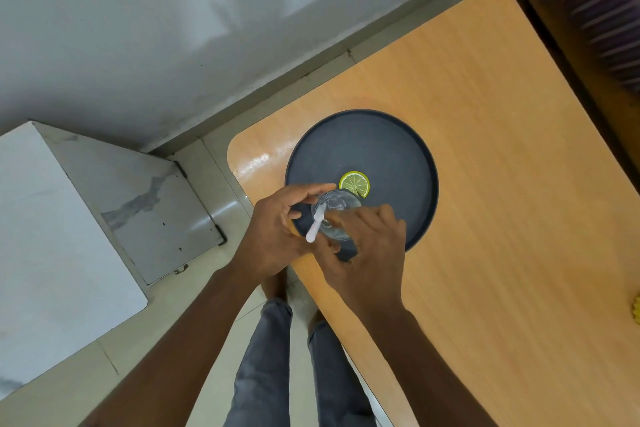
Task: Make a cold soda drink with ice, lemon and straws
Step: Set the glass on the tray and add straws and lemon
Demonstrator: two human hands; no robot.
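- Clear glass (335,215) stands on the near edge of the dark round tray (391,135), which sits on the wooden table (502,218); pale lumps inside the glass look like ice, though the view is soft.
- Green-rimmed lemon slice (354,183) perches at the far rim of the glass, on the side away from the person.
- One white straw (316,222) leans out over the near-left rim of the glass, its top end pointing toward the person.
- Left hand (277,229) is on the left side of the glass, fingers loosely curved toward it; whether they press the wall or hold the straw I cannot tell.
- Right hand (367,253) comes in from the near right of the glass, fingertips drawn together at the rim as if pinching something thin; what they pinch is hidden.
- Judged step: seating the straws in the finished drink.
- To do it well, steady the glass low with the left hand, slide each straw down between the ice lumps, and keep clear of the slice so it stays on the rim.
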